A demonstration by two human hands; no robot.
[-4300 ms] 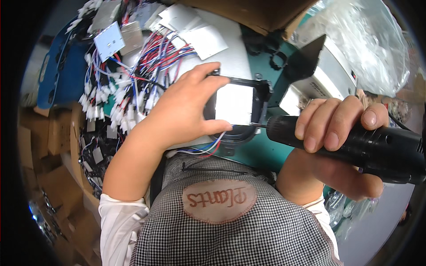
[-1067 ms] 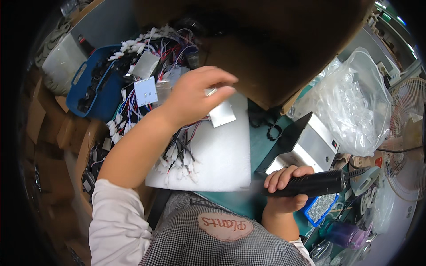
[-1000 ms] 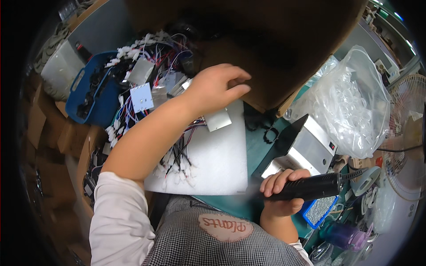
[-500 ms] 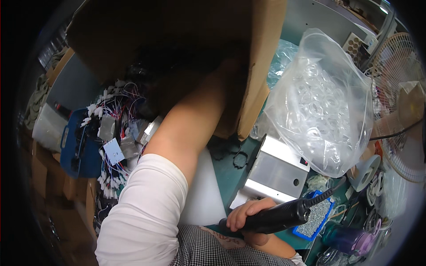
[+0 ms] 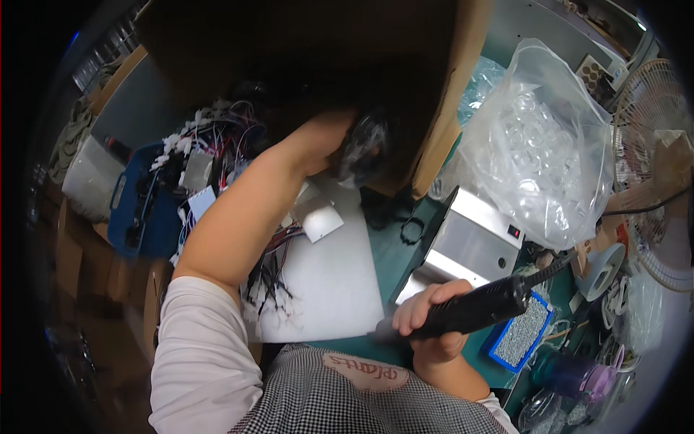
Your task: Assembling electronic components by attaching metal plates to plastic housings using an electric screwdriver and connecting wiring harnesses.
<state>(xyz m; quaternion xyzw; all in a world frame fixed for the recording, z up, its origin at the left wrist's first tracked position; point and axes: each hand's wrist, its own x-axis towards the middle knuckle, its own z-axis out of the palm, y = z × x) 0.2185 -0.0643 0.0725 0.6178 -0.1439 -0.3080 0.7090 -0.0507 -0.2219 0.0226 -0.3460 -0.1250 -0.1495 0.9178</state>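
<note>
My left arm reaches forward to the mouth of a large cardboard box (image 5: pixel 455 94). There my left hand (image 5: pixel 327 137), partly in shadow, is closed on a dark object in clear plastic (image 5: pixel 365 148); its exact kind does not show. Closed around a black corded electric screwdriver (image 5: pixel 473 311) is my right hand (image 5: pixel 431 312), just in front of my apron. The driver's tip points left, its cable runs off to the right. Below the left forearm, wires with white connectors (image 5: pixel 278 300) and a square light-coloured part (image 5: pixel 318 219) lie on a white foam sheet (image 5: pixel 329 289).
A silver metal machine (image 5: pixel 473 242) with a small display stands right of the sheet. Behind it rests a clear bag of transparent parts (image 5: pixel 538 159). A blue tray of small metal pieces (image 5: pixel 522 333), a purple-lidded bottle (image 5: pixel 578 380) and a fan (image 5: pixel 654 173) are at right; a blue bin (image 5: pixel 141 217) at left.
My left hand has drawn back from deep inside the box, bringing out the plastic-wrapped dark object. The wires and square part now show on the foam sheet. My right hand still holds the screwdriver, slightly raised.
</note>
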